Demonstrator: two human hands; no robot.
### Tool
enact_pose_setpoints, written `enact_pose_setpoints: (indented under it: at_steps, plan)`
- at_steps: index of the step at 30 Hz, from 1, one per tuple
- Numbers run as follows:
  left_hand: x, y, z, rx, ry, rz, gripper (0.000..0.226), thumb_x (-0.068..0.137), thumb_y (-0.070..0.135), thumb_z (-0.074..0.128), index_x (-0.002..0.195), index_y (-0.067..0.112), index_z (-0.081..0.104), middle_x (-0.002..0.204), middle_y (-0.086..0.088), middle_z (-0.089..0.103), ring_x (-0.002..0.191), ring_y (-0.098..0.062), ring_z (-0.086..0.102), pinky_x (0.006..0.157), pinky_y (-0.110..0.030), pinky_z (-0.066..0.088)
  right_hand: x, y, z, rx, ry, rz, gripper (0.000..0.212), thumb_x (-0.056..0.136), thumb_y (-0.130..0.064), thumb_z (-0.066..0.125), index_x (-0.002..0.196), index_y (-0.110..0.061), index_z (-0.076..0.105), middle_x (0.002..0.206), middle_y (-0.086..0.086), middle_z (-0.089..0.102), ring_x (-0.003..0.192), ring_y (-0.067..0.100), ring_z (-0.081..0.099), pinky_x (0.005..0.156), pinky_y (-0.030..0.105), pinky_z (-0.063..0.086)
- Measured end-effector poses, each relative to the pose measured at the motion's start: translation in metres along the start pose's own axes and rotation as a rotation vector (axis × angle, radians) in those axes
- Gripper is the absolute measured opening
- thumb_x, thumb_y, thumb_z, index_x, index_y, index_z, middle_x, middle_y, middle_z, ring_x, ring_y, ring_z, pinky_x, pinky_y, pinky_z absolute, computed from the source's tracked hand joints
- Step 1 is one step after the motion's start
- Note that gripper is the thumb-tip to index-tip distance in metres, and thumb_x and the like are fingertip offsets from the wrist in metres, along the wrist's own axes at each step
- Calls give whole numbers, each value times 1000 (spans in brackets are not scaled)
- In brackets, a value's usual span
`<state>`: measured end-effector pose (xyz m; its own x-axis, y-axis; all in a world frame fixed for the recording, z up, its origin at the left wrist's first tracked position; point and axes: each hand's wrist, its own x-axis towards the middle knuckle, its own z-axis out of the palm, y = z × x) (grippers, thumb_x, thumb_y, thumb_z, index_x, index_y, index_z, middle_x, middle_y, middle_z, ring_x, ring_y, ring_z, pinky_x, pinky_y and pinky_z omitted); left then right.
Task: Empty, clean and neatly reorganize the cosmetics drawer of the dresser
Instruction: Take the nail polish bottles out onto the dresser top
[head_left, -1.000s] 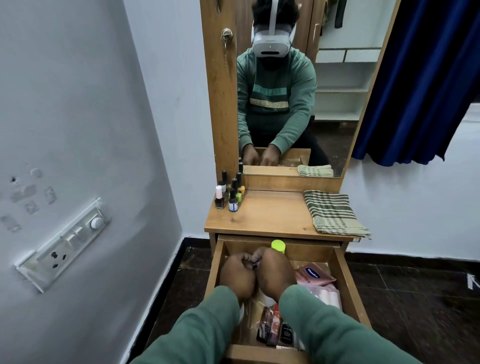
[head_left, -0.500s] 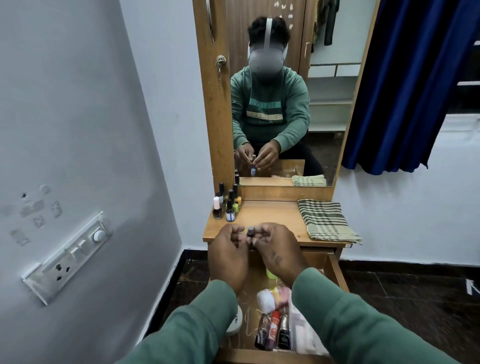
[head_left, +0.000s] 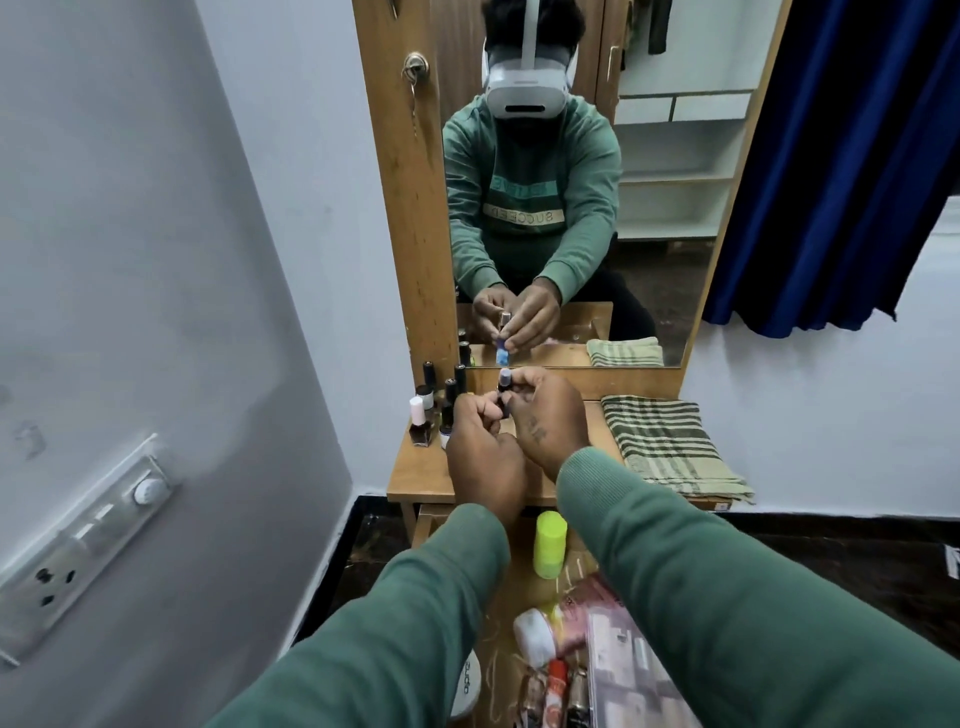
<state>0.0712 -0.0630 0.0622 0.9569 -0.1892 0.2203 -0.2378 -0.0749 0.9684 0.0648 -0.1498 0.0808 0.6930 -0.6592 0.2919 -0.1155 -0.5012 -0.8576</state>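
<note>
Mirrored sweatshirt (head_left: 524, 171) reads "SUCCEED"; left hand (head_left: 485, 462), right hand (head_left: 553, 423) pinch bottle (head_left: 503, 387).

Pale bluish walls (head_left: 130, 260) all round, bit scuffed on the left, with a white switch-and-socket panel (head_left: 88, 545) low down there. Dark tiled floor (head_left: 831, 561). Navy curtain (head_left: 841, 156) hanging top right. Tall mirror (head_left: 665, 249) in a wood frame (head_left: 410, 234) dead centre, keyed lock (head_left: 415, 67) up on the frame, white shelves (head_left: 675, 171) reflected in it.
</note>
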Motion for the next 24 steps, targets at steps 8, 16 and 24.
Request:
enact_pose_setpoints:
  at_steps: [8, 16, 24]
  plan:
    - [21, -21, 11, -13, -113, -25, 33, 83, -23, 41, 97, 6, 50, 113, -5, 65, 118, -8, 60, 84, -2, 46, 42, 18, 27, -56, -54, 14, 13, 95, -10, 68, 101, -16, 79, 89, -5, 78, 85, 11, 73, 84, 35, 60]
    - [21, -23, 10, 34, -139, -22, 37, 81, -19, 43, 87, 17, 47, 88, 7, 58, 87, -6, 57, 77, -17, 49, 41, 23, 28, -43, -74, 40, 27, 94, -6, 70, 119, -13, 75, 105, 0, 78, 99, 12, 72, 95, 36, 59]
    - [-19, -11, -6, 53, -79, 150, 32, 91, -6, 57, 98, 26, 61, 98, 7, 68, 95, -8, 64, 81, -23, 54, -3, 17, -6, -73, -45, 37, 32, 96, 3, 62, 123, -11, 73, 111, 1, 75, 99, 12, 71, 83, 14, 53]
